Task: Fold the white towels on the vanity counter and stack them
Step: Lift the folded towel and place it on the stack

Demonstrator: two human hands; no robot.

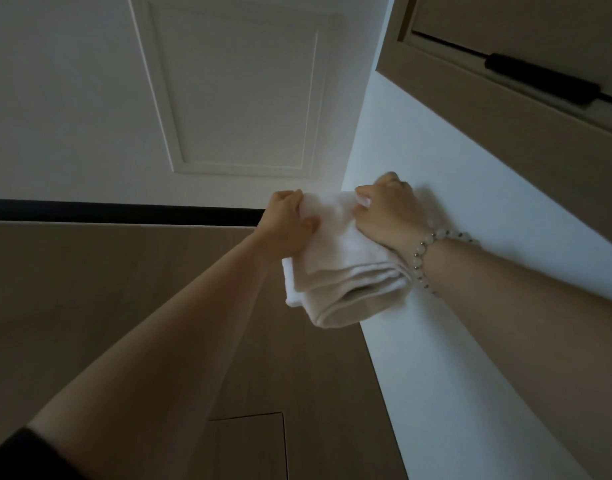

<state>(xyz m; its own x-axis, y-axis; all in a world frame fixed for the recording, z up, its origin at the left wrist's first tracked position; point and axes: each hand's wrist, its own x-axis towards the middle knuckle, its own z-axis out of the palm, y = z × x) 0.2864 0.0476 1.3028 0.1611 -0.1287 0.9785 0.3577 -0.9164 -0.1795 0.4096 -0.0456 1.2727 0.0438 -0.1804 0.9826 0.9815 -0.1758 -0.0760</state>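
Left hand [286,226] and right hand [389,213] grip a folded towel [346,275] at the counter [453,323] edge (loose layers could slip, unfolding floorward).

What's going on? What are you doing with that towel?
A person is holding a folded white towel up in the air with both hands. The left hand grips one side and the right hand, with a beaded bracelet on its wrist, grips the other, beside a white wall. No counter or stack shows here.
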